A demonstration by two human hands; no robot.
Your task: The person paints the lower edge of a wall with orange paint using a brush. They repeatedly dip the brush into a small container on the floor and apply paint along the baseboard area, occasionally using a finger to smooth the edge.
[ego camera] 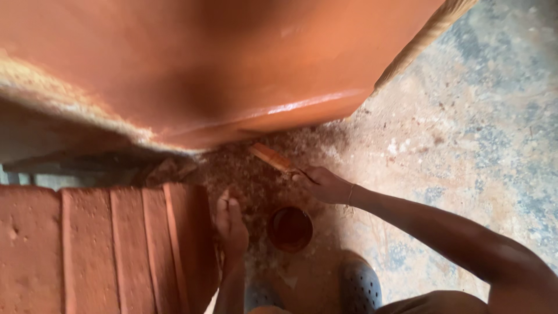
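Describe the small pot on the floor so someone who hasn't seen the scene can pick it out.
Start at the large glossy orange-brown painted surface filling the top of the view, then drop to the dusty concrete floor below its edge. The small round container sits there between the person's left hand and right hand. It is the only round, open thing, holding dark red-brown liquid.

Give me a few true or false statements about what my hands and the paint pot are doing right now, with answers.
1. The right hand holds a brush. True.
2. The small round pot sits on the stack of boards. False: it sits on the floor between the hands.
3. The left hand rests beside the boards. True.
4. The large panel overhead is blue. False: it is glossy orange-red.
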